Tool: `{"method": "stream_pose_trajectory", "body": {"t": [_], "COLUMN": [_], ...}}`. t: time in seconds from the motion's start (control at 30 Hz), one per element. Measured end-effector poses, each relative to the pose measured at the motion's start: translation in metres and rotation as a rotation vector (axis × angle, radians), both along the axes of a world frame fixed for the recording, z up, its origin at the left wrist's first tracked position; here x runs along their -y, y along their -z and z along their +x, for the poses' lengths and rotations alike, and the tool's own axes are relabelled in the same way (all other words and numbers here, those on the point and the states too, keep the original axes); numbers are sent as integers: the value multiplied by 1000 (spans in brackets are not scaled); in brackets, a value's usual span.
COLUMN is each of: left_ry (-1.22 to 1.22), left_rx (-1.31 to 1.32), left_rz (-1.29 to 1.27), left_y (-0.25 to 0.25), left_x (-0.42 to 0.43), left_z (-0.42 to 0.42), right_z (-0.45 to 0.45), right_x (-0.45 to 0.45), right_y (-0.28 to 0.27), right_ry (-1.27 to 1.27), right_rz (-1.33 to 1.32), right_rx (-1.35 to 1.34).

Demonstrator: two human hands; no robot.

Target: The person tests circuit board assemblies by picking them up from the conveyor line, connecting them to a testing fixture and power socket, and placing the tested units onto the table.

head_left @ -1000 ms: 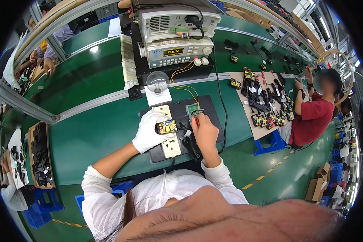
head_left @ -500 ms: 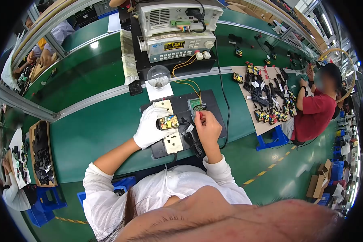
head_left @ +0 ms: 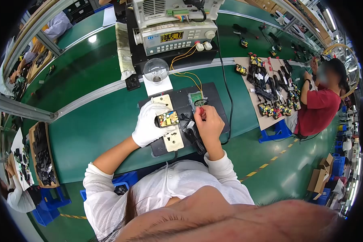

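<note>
My left hand (head_left: pixel 147 125), in a white glove, is closed around an open power adapter (head_left: pixel 168 118) with its circuit board facing up. The adapter sits over a cream power strip (head_left: pixel 173 141) lying on a black board (head_left: pixel 220 101). My bare right hand (head_left: pixel 210 126) pinches a small red plug (head_left: pixel 201 110), its tip at or close to a green circuit board (head_left: pixel 196 97); contact is hidden by the fingers. A bundled black cable (head_left: pixel 195 139) lies between my hands.
Beyond the board stand a clear glass bulb (head_left: pixel 156 71) and a bench power meter (head_left: pixel 177 40) with yellow wires. A co-worker in a red shirt (head_left: pixel 320 105) sits at right beside a panel of adapters (head_left: pixel 266 107). At left is a tray of black parts (head_left: pixel 42 155).
The view has shifted slightly. My left hand still holds the adapter above the strip. My right hand keeps its pinch on the red plug near the green board, its fingers slightly turned.
</note>
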State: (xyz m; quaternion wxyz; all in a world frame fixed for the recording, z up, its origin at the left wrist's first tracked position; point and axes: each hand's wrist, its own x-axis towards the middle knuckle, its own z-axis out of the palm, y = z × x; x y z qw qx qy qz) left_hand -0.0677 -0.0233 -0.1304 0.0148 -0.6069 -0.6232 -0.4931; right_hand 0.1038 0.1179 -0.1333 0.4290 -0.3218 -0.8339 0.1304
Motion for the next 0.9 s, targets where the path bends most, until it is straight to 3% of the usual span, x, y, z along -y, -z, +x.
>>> {"method": "stream_pose_trajectory", "body": {"t": [0.43, 0.9], "left_ry": [-1, -7], "left_rx": [10, 27], "left_rz": [0, -32], "left_y": [0, 3], "left_x": [-1, 1], "left_z": [1, 1], "right_z": [-1, -3], "right_x": [-3, -3], "right_y": [2, 3], "right_ry": [39, 8], "right_rz": [100, 69], "right_rx": [158, 153]}}
